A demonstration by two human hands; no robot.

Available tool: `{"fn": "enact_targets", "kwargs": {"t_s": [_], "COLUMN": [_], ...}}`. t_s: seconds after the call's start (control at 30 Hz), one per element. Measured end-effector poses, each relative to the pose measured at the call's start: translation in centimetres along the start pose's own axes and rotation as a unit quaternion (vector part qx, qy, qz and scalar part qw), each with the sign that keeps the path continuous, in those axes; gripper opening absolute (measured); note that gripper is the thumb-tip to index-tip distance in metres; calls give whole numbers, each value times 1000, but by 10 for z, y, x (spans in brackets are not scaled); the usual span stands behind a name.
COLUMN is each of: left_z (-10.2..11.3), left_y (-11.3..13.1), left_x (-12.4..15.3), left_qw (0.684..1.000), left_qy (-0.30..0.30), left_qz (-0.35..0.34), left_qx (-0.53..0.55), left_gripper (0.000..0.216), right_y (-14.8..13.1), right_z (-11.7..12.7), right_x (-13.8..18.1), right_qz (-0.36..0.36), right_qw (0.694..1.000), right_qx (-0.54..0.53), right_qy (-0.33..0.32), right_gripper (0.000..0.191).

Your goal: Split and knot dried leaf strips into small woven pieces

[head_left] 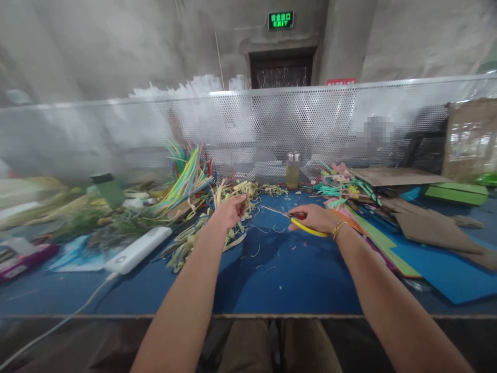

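Note:
My right hand (pixel 315 217) is closed round the yellow handles of a pair of scissors (pixel 298 223), whose blades point left over the blue table top (pixel 279 269). A gold bracelet sits on that wrist. My left hand (pixel 231 210) reaches into a heap of pale yellow paper strips (pixel 217 217), with its fingers curled on some of them. The two hands are a short way apart, with the scissor tips between them.
A bundle of coloured strips (pixel 186 176) stands behind the heap. A white power bank (pixel 137 249) with a cable lies at left. A small glass bottle (pixel 292 170) stands by the perforated metal screen (pixel 310 119). Cardboard and coloured sheets (pixel 427 228) cover the right.

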State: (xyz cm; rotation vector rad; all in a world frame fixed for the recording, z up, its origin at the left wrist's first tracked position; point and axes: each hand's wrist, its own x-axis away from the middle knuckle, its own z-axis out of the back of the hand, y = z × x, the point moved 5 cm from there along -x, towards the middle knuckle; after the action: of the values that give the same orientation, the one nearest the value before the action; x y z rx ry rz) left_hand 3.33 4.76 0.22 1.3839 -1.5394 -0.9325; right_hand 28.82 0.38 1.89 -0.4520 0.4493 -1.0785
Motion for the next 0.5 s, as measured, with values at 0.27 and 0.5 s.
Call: {"fn": "enact_targets", "kwargs": {"t_s": [0.27, 0.5], "left_z": [-2, -5], "left_y": [-1, -4], "left_x": [-2, -1], "left_qw": [1000, 999], "left_qy": [-1, -23], "left_qz": [4, -3], "left_qx": [-12, -36], "left_gripper": [12, 17], "right_y": [-6, -6], "right_z": [1, -4], "right_x": [-1, -4], "right_qz": [-16, -9], "right_qw": [997, 998], "right_qx": [72, 61], "right_qy": [33, 22], "right_gripper": [62, 61]}}
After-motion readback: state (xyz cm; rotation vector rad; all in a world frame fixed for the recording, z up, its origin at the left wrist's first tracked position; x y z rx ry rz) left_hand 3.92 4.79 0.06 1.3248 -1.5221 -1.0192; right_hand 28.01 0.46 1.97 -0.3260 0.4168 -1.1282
